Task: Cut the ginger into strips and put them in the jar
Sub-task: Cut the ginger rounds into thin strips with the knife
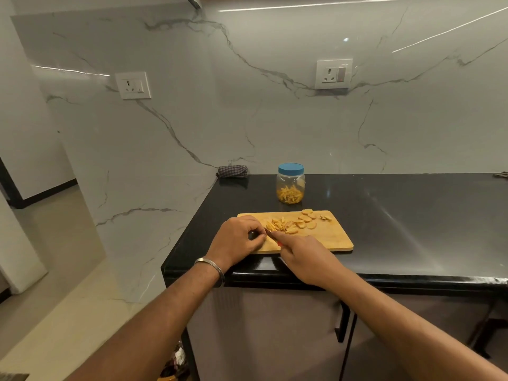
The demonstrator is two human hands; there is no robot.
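A wooden cutting board (330, 237) lies on the black counter. Cut ginger strips (279, 224) are heaped on its left half, with round ginger slices (308, 217) to their right. My right hand (305, 258) grips a knife (270, 234) with a red handle, its blade pointing toward the strips. My left hand (237, 239) rests with curled fingers on the board's left end, right beside the blade; whether it holds a piece of ginger is hidden. Behind the board stands a clear jar (290, 184) with a blue lid on and ginger strips inside.
The black counter (412, 215) stretches to the right; its front edge is under my wrists. A folded checked cloth (232, 171) lies at the back left corner against the marble wall. Two wall sockets (333, 74) sit above. Cabinet doors are below the counter.
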